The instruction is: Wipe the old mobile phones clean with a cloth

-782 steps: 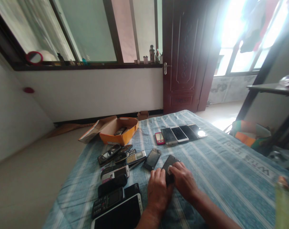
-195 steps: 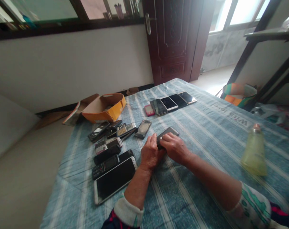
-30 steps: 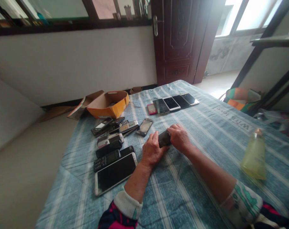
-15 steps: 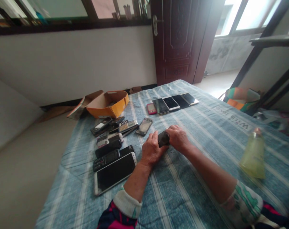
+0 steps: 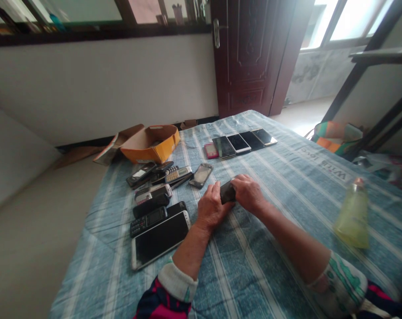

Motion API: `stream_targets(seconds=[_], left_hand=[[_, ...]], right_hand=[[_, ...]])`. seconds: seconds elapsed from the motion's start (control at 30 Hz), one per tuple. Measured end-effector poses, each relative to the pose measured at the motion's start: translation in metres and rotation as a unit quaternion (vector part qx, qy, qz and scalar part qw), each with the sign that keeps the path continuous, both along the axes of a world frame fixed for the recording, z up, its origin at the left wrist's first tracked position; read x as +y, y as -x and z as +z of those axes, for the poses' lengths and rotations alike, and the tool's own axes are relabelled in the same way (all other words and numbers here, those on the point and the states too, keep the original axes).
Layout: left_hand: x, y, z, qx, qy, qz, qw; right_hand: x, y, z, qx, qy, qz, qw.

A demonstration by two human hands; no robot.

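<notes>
A small dark mobile phone [image 5: 227,192] is held between my two hands, just above the striped blue cloth. My left hand [image 5: 212,205] grips its left side, thumb underneath. From the right, my right hand [image 5: 248,192] closes over the other end, fingertips on the phone's edge. Left of my hands lies a grey touchscreen phone [image 5: 201,175]. Beyond it is a pile of old keypad phones [image 5: 174,175]. Nearer me are a black keypad phone [image 5: 148,221] and a large white-framed tablet [image 5: 161,240]. Part of the held phone is hidden by my fingers.
An open orange cardboard box [image 5: 151,153] stands at the far left of the cloth-covered table [image 5: 274,274]. Several smartphones lie in a row at the back, including a white-framed one [image 5: 238,143], beside a pink item [image 5: 211,151]. A yellowish bottle [image 5: 353,217] is at right.
Both hands stay on the dark phone in nearly the same place. The phone's visible face looks slightly more tilted; the view has shifted a little.
</notes>
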State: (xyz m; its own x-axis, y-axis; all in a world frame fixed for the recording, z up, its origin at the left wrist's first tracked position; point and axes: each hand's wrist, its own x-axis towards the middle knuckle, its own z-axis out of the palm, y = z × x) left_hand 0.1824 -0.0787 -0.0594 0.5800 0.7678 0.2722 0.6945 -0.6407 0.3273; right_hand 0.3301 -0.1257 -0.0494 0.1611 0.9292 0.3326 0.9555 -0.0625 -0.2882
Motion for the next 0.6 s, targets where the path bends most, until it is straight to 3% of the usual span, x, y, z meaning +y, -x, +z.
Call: stream_targets(seconds=[0.2, 0.4, 0.6], left_hand=[[0.002, 0.001, -0.004, 0.009, -0.021, -0.001, 1.000], [0.001, 0.000, -0.002, -0.007, -0.017, -0.006, 1.000], [0.001, -0.001, -0.003, -0.004, -0.023, 0.000, 1.000]], right_hand=[[-0.010, 0.022, 0.003, 0.008, 0.002, 0.087, 0.996], [0.002, -0.009, -0.002, 0.029, -0.039, -0.024, 0.999], [-0.001, 0.009, -0.001, 0.012, -0.003, 0.028, 1.000]])
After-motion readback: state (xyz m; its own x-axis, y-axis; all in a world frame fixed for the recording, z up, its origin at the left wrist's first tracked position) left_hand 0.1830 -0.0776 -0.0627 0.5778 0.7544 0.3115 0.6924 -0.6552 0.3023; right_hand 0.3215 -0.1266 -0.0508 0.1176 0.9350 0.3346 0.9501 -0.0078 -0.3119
